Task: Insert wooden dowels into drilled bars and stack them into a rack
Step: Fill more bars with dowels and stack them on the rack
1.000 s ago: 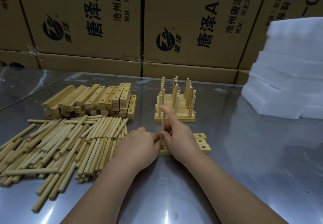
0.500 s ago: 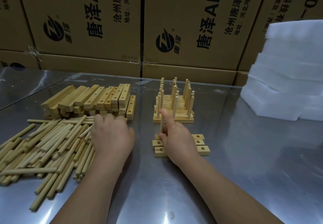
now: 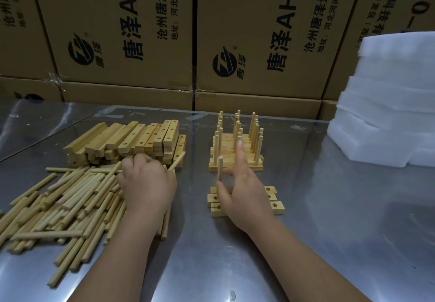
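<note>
Where cardboard boxes (image 3: 259,31) wall the steel table's (image 3: 329,219) 12 o'clock edge, foam slabs (image 3: 388,104) sit at 2, loose dowels (image 3: 58,202) at 9, drilled bars (image 3: 124,141) at 11, and the rack (image 3: 235,151) at 12. The left hand (image 3: 147,184) grips one dowel (image 3: 179,159) over the pile. The right hand (image 3: 244,191) pinches an upright dowel (image 3: 220,167) standing in three bars (image 3: 275,205) at centre, forefinger straight.

Printed cardboard boxes (image 3: 270,31) stand stacked behind the shiny metal table (image 3: 329,219), with a pile of white foam sheets (image 3: 388,104) on its right side.
</note>
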